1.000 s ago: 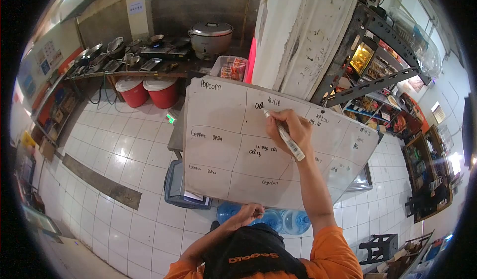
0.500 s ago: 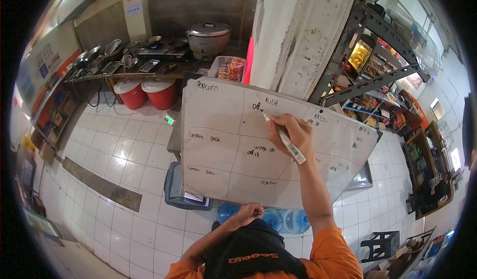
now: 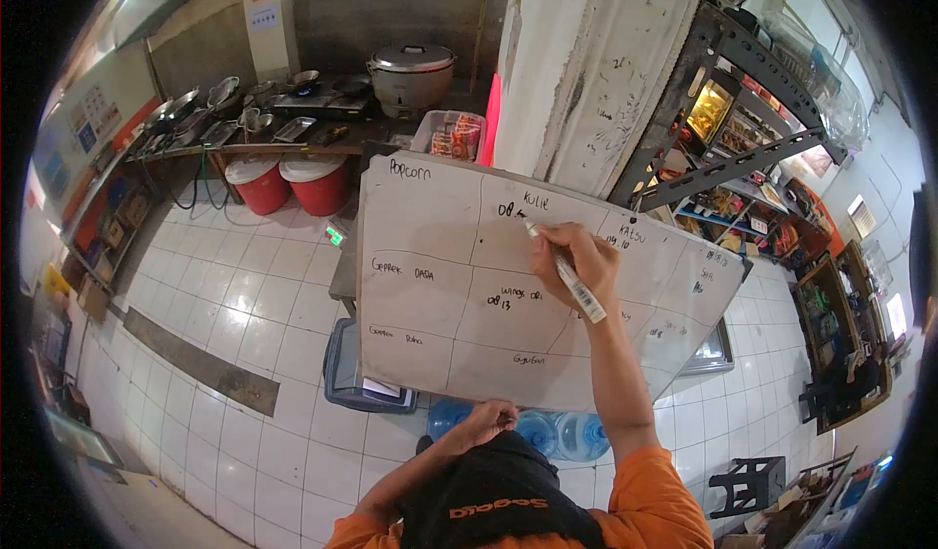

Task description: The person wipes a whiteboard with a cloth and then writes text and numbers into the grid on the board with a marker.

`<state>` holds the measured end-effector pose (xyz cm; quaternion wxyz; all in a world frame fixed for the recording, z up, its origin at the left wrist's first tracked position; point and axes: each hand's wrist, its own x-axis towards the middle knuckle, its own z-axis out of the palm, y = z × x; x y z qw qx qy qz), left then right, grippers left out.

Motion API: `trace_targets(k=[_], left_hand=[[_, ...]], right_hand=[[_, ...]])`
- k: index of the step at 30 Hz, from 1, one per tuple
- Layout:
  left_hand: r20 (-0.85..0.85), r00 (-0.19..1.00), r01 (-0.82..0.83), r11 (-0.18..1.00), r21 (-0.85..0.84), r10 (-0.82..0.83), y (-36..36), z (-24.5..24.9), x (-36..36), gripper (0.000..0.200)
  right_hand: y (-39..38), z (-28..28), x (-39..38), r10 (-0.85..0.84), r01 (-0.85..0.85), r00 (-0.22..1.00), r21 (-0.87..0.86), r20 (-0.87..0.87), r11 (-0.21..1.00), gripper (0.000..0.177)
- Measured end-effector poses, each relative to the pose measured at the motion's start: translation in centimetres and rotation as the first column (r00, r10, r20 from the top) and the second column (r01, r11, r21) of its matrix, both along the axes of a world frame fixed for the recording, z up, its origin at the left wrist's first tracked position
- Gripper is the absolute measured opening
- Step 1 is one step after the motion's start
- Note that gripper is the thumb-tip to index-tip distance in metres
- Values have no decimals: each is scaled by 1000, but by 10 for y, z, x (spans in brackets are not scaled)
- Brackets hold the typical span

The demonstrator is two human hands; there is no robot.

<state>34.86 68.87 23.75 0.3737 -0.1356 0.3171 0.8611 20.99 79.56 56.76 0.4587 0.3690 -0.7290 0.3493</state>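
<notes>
A white marker (image 3: 582, 295) is gripped like a pen in my right hand (image 3: 578, 256). Its tip rests on the whiteboard (image 3: 420, 217), just right of the figures "08" under the word "KULIT". Lines divide the board into boxes with handwritten words and times, such as "Popcorn", "Wings Ori 08.13" and "Katsu 09.10". My forearm covers part of the lower right boxes. Below the board's bottom edge, close to my black apron (image 3: 489, 495), my left hand (image 3: 489, 420) is closed with curled fingers. What it holds, if anything, cannot be made out.
Blue water jugs (image 3: 562, 434) lie beneath the board, beside a grey bin (image 3: 347, 378). Behind stand a large cooker pot (image 3: 412, 75), a tub of packets (image 3: 454, 139) and red buckets (image 3: 318, 186). A metal rack (image 3: 723, 173) rises at right; a black stool (image 3: 750, 485) stands lower right.
The marker tip has moved slightly right and a new stroke shows after "08". My right hand has shifted a little with it; my left hand stays in place.
</notes>
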Motion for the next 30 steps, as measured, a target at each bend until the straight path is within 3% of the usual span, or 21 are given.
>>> trace_targets(k=[3, 9, 24, 30], left_hand=[[-7, 1000, -2, 1000, 4, 2, 1, -1, -1, 6], [-22, 1000, -2, 1000, 20, 3, 0, 0, 1, 7], [-3, 1000, 2, 1000, -11, -2, 0, 4, 1, 5], [3, 1000, -18, 1000, -8, 18, 0, 10, 2, 6]], right_hand=[[1, 6, 6, 0, 0, 1000, 66, 8, 998, 13], [-5, 5, 9, -46, 49, 996, -31, 75, 998, 16], [6, -1, 4, -48, 48, 996, 2, 70, 999, 15], [5, -4, 4, -55, 62, 994, -72, 95, 995, 13]])
